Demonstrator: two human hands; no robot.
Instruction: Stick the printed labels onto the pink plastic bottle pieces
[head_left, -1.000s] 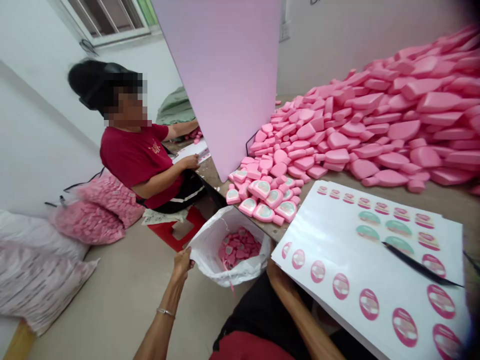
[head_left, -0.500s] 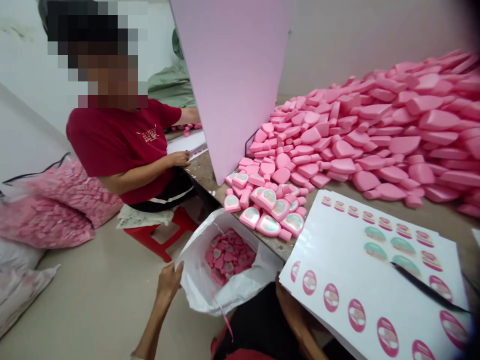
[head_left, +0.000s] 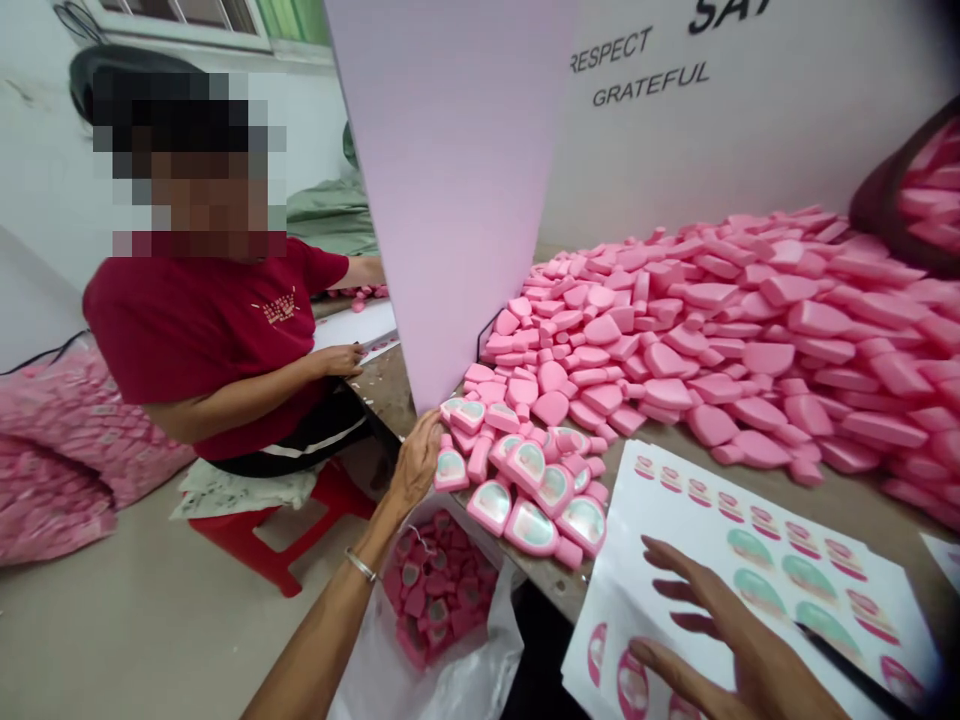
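Observation:
My left hand (head_left: 417, 458) reaches to the table's near corner, its fingers curled against the small cluster of labelled pink foam pieces (head_left: 525, 480); whether it grips one I cannot tell. My right hand (head_left: 720, 630) hovers over the white sticker sheet (head_left: 750, 560) with fingers spread, holding nothing. Below the table edge a white plastic bag (head_left: 442, 640) hangs open, holding several labelled pink pieces.
A big heap of plain pink foam pieces (head_left: 750, 320) covers the table's far side. A tall pink board (head_left: 450, 170) stands upright as a divider. A person in a red shirt (head_left: 210, 330) sits on a red stool (head_left: 277, 530) at left, beside bags of pink pieces (head_left: 60, 450).
My left hand let go of the bag's rim and rose to the labelled pieces at the table corner. My right hand came up over the sticker sheet. The view shifted right.

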